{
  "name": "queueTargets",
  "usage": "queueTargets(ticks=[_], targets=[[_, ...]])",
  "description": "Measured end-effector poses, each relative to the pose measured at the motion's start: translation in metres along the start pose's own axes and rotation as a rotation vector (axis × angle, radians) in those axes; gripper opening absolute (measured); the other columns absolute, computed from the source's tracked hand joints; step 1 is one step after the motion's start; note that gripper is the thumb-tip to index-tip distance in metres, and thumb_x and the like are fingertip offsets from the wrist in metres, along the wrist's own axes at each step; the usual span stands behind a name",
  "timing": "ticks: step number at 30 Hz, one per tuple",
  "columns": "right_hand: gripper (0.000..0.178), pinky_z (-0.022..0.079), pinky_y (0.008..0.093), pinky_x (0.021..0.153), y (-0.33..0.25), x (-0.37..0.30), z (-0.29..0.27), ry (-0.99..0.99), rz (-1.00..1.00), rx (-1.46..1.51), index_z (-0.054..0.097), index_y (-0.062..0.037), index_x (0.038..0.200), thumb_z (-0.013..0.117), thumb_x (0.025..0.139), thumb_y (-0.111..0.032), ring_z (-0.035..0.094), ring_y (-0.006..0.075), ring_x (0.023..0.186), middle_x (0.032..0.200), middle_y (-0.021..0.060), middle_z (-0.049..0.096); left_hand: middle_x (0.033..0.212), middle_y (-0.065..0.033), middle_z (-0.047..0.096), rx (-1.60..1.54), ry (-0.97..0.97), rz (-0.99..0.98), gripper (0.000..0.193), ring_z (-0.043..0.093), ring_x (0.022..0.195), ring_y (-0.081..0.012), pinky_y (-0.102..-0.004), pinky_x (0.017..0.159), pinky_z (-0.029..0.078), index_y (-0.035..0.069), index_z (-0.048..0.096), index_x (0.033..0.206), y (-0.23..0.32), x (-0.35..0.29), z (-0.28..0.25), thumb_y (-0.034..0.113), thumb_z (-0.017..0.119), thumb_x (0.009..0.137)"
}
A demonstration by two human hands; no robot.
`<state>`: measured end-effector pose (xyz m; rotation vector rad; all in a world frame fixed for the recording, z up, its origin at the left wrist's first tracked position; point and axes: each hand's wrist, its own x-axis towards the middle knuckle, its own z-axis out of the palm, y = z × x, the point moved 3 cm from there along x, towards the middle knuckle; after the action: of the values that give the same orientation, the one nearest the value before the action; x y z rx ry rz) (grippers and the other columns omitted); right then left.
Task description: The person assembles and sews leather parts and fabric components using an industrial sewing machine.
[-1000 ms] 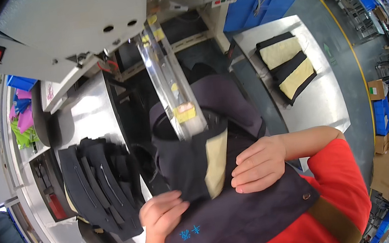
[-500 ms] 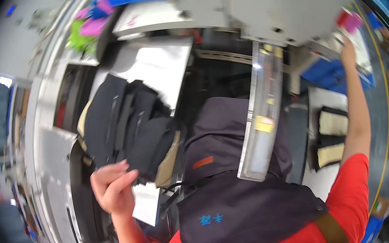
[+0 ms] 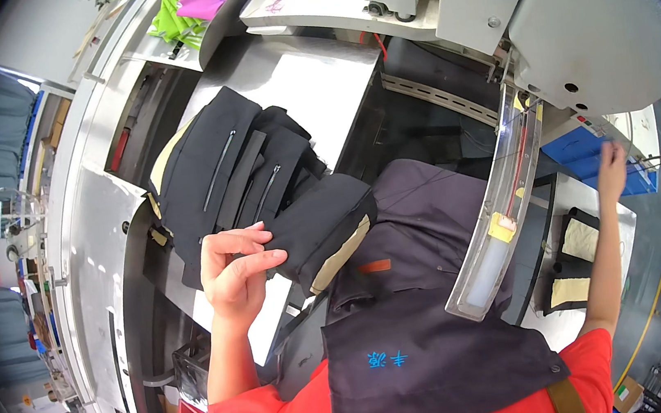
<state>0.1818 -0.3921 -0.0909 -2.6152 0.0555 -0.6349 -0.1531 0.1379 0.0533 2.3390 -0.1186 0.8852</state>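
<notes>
On the steel table's [image 3: 306, 77] near edge, the left hand [image 3: 233, 270] pinches a dark pocket piece [image 3: 321, 228], fingers closed on its end; laying it squarely on the stacked pieces [image 3: 230, 165] seems wise. The right hand [image 3: 611, 164] reaches, fingers loosely spread and empty, toward the machine [image 3: 596, 17].

The worktop [image 3: 305, 69] is brushed metal with a dull sheen. On it the stacked pocket pieces [image 3: 243, 168] are matt dark navy cloth, some edged with smooth cream lining. Right of that stack, the curved guard [image 3: 501, 185] is glossy clear plastic, and the machine housing [image 3: 596, 17] above it is smooth painted metal.
</notes>
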Motion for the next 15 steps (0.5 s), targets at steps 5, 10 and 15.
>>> queueTargets(ticks=[5,10,15], targets=[[0.017,0.048,0.0350,0.073,-0.124,-0.111,0.007,-0.592,-0.126,0.246,0.060,-0.0036,0.101,0.057,0.085,-0.011,0.061,0.0369,0.085,0.092,0.0180,0.063,0.082,-0.0051,0.049,-0.046,-0.035,0.023,0.029,0.061,0.079,-0.0212,-0.0392,0.081,0.056,0.009,0.066,0.076,-0.007,-0.002,0.006,-0.018,0.065,0.064],[0.022,0.046,0.0302,0.081,-0.239,-0.159,0.008,-1.096,-0.326,0.946,0.059,-0.0025,0.104,0.059,0.084,-0.013,0.058,0.0154,0.090,0.098,0.0065,0.061,0.082,-0.0051,0.048,-0.083,-0.038,-0.016,0.027,0.060,0.079,-0.0208,-0.0398,0.081,0.056,0.008,0.065,0.074,-0.013,-0.011,0.011,-0.016,0.067,0.063],[0.026,0.048,0.0294,0.073,-0.279,-0.161,0.021,-1.049,-0.477,1.009,0.056,-0.0009,0.096,0.053,0.094,-0.027,0.060,0.0174,0.074,0.083,0.0081,0.061,0.082,-0.0045,0.047,-0.103,-0.046,-0.041,0.028,0.060,0.079,-0.0207,-0.0393,0.081,0.056,0.009,0.064,0.073,-0.015,-0.019,0.014,-0.018,0.066,0.064]])
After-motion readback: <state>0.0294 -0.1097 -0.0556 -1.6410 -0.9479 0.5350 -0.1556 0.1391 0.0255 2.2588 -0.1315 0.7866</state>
